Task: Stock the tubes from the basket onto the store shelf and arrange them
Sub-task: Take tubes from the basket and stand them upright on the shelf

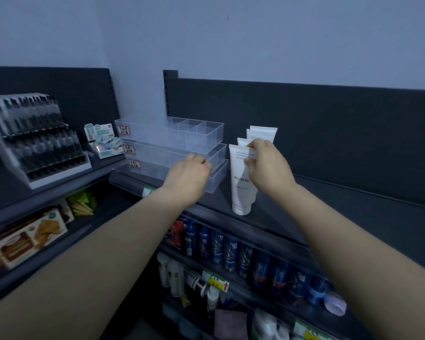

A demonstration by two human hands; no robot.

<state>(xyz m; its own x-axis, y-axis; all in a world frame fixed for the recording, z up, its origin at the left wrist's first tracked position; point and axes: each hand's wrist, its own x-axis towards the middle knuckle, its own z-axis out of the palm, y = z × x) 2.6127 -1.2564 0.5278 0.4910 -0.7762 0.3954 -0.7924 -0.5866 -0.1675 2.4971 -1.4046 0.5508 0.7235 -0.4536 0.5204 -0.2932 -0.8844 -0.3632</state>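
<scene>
A: Standing cap-down at the front of the top shelf, the front tube is white and marked FLORAL. More white tubes are lined up behind it, running back toward the dark panel. I count about four in the row; the exact number is unclear.

B: Grip state?

A: The right hand is on the upper part of the front tube, thumb and fingers pinching its flat crimped end. The left hand is loosely curled with nothing in it, touching or just short of the right end of the clear trays. Contact can't be confirmed.

B: Where do the trays sit relative to the tubes?

A: Three trays are stacked just to the left of the row, with a narrow gap between. They look empty.

B: Basket?

A: Not in view, so the remaining stock is unknown.

B: Which step is this?

A: My judgement is arranging: squaring the front tube with the row behind it, label facing out.

B: What does the next move call for?

A: A gentle release so the tube stays upright on its cap. A tall tube on a small base could tip and knock the ones behind. After that comes a return to the basket, if any tubes are left. The blue cans on the shelf below play no part.
</scene>
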